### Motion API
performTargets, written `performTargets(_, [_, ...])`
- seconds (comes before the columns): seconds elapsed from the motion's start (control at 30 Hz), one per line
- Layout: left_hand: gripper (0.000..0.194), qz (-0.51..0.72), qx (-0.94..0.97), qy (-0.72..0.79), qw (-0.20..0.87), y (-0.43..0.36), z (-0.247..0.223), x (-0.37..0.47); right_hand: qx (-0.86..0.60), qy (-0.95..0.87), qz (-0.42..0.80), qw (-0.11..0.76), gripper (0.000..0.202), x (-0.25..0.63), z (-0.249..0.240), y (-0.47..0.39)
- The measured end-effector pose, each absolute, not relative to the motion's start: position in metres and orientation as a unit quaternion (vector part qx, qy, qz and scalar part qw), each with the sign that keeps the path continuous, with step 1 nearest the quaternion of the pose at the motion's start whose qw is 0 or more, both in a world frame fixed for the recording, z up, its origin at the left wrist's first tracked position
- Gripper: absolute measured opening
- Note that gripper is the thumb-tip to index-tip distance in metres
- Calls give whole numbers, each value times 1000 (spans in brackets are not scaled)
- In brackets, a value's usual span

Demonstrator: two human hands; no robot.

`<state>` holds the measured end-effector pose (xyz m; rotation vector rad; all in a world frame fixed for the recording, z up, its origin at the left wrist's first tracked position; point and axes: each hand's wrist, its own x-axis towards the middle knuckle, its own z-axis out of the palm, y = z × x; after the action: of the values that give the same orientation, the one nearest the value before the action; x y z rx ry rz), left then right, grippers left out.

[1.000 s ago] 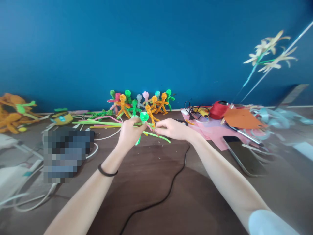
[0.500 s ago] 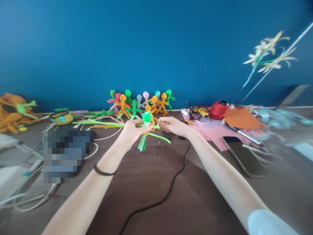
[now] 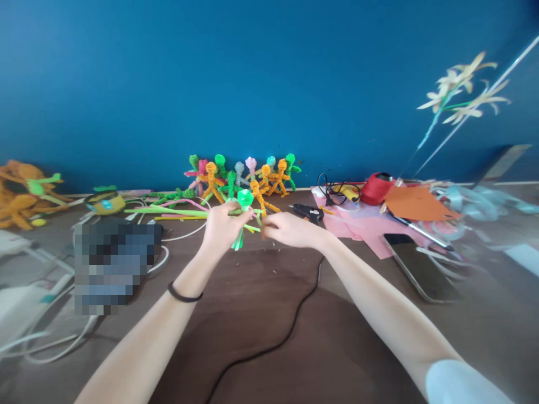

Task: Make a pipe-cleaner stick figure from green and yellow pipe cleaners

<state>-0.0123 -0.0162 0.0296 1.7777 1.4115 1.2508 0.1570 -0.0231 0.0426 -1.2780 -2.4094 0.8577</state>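
My left hand (image 3: 221, 229) is closed around the body of a pipe-cleaner figure (image 3: 245, 198) with a bright green coiled head. Below the fingers its green strands (image 3: 238, 241) hang down. To the right of it my right hand (image 3: 290, 229) is closed, thumb and fingers pinching a light green pipe cleaner (image 3: 259, 216) that runs out from the figure. The fingertips partly hide that strand's end. Just behind the hands stand several finished-looking pipe-cleaner figures (image 3: 211, 182) in orange, green, pink and grey.
Loose light green pipe cleaners (image 3: 168, 211) lie left of my hands. A black glue gun (image 3: 309, 212) rests behind my right hand, and a black cable (image 3: 290, 336) crosses the table. Rightward are pink sheets (image 3: 370, 235), a red spool (image 3: 378, 189) and a phone (image 3: 421, 269). A blue wall (image 3: 269, 84) stands behind.
Both hands have shifted slightly left with the figure. My right hand has come lower and nearer the body, bending the light green strand downward. The glue gun now shows more fully.
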Motion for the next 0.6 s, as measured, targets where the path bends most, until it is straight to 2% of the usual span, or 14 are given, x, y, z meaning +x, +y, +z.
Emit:
performTargets(0.13, [21,401,715,557,134,-16,31,-14,-452,-835,273,153,21,162,47,-24])
performTargets(0.23, [23,368,740,553,106,-15,32,-15,-450,-831,271,184,24,169,51,-21])
performTargets(0.43, [27,353,750,520,206,-16,35,-18,-437,-815,301,233,29,182,57,-17])
performTargets(0.6, [27,363,719,482,345,-19,40,-16,-437,-795,312,281,35,188,53,-12])
